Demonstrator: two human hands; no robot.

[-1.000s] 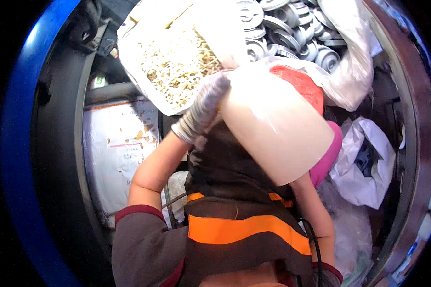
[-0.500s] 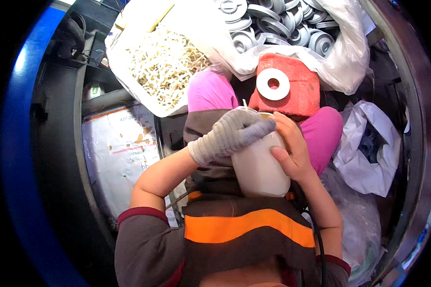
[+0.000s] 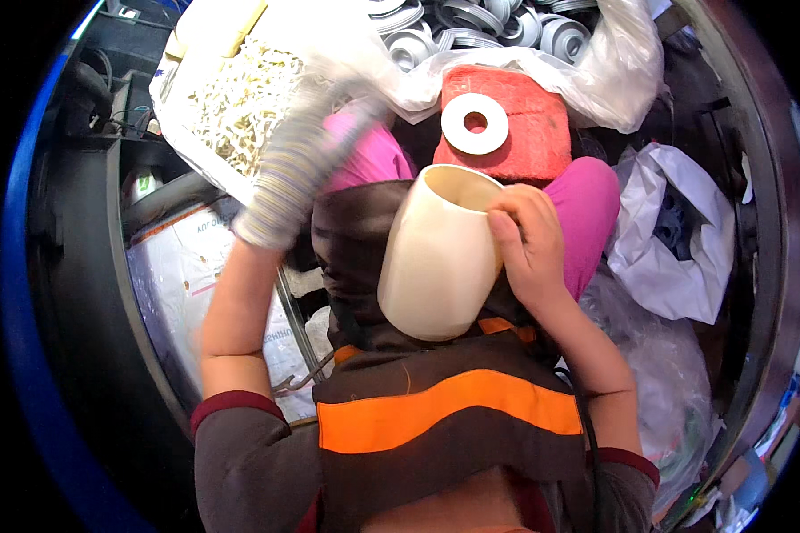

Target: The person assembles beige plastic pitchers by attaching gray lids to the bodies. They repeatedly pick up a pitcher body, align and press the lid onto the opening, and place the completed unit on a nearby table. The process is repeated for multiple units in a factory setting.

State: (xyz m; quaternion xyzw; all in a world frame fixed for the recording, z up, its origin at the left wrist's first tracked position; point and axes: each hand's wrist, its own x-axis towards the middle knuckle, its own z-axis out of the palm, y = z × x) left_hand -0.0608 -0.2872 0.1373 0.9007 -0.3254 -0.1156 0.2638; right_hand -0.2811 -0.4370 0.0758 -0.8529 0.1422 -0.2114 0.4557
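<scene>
My right hand [image 3: 531,240] grips the rim of a cream-white, open-topped plastic container [image 3: 436,266] at its right side, thumb outside. The container leans on my lap with its mouth tilted away from me, and its opening shows a hollow inside. My left hand [image 3: 302,155], in a striped knit glove, is lifted off to the left, beside the white bag [image 3: 173,102] of thin cream-coloured trimmings [image 3: 240,102]. Motion blurs its fingers, so I cannot tell whether they hold anything.
Beyond my knees a white ring-shaped disc [image 3: 475,124] lies on a folded red cloth [image 3: 547,124]. Behind is a clear plastic bag [image 3: 627,84] of grey round caps [image 3: 524,28]. To the right stands a white bag [image 3: 684,258] with dark parts inside; printed white sacking [image 3: 173,275] lies left.
My left hand has let go of the container's mouth and swung left to the trimmings bag. The container now tips more to the left, held by my right hand alone. The whole view has shifted slightly.
</scene>
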